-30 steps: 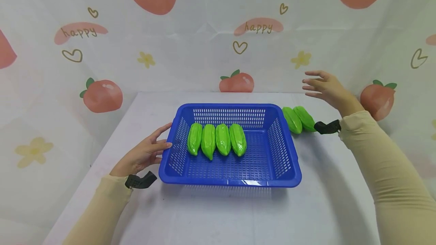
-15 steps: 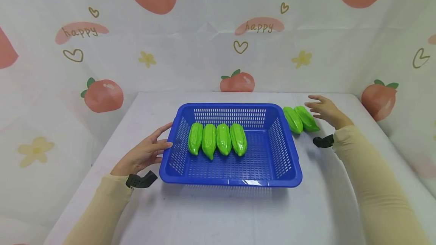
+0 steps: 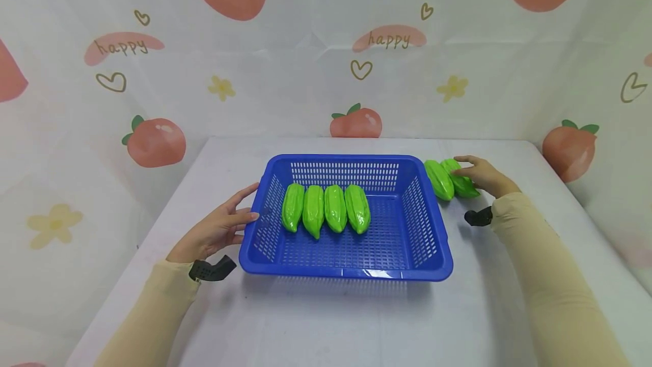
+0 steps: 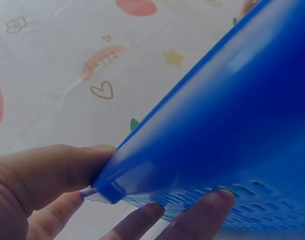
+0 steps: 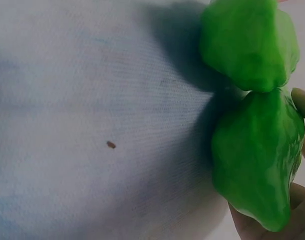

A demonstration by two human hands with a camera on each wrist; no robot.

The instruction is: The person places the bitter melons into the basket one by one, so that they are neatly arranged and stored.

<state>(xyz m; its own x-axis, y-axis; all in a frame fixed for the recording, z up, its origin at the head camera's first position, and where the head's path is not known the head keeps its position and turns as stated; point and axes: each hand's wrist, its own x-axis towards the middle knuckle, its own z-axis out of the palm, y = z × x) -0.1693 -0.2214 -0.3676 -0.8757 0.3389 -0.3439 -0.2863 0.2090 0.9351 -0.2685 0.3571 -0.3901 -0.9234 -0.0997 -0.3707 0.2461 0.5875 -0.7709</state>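
You've got "happy" written twice across the patterned backdrop [image 3: 285, 72], each word on a pink smear, with outlined hearts close by. Out on the right, your right hand [image 3: 484, 175] is over the outer fruit [image 3: 464, 186], fingers on one side, thumb on the other; whether they've tightened, I can't tell. That fruit lies on the white table [image 3: 326, 321], just beyond the basket's right wall, its long axis slanting from far left to near right, pointed tip towards you. Snug against it sits the inner fruit [image 3: 439, 180], on a similar slant. And your left hand [image 3: 216, 228], well apart from the other, grips the blue basket [image 3: 346, 272] at its left rim, fingertips on the perforated outer wall. Inside, four green fruits [image 3: 334, 208] line up side by side, left of centre, tips your way.
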